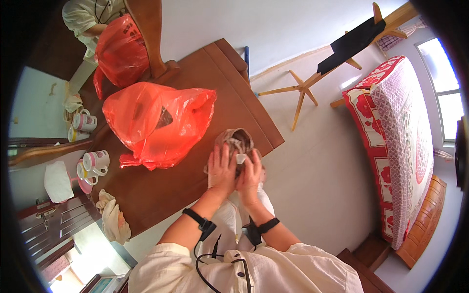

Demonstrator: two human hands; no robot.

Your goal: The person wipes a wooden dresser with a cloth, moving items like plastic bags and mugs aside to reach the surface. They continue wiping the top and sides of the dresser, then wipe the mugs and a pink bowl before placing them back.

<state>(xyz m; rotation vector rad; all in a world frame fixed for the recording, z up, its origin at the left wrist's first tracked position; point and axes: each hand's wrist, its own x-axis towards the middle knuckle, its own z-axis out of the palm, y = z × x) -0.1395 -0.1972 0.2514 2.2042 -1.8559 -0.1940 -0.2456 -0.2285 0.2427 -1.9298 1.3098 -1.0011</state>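
Note:
A brown piece of fabric [234, 136], bunched up with a rounded opening at its far end, lies between my hands at the front edge of the wooden dresser [176, 186]. I cannot tell if it is a cap or a folded garment. A small white tag [240, 158] shows on it between my fingers. My left hand [222, 170] presses its left side, fingers pointing away from me. On the right side, my right hand [250, 175] grips it with the fingers slightly bent. Both palms hide its lower part.
A red plastic bag [157, 124] fills much of the dresser top before the mirror [44, 99]. Mugs [96, 162] and a crumpled beige cloth [113, 216] sit at the left. A wooden coat stand [302, 88] and a bed [403, 146] are to the right.

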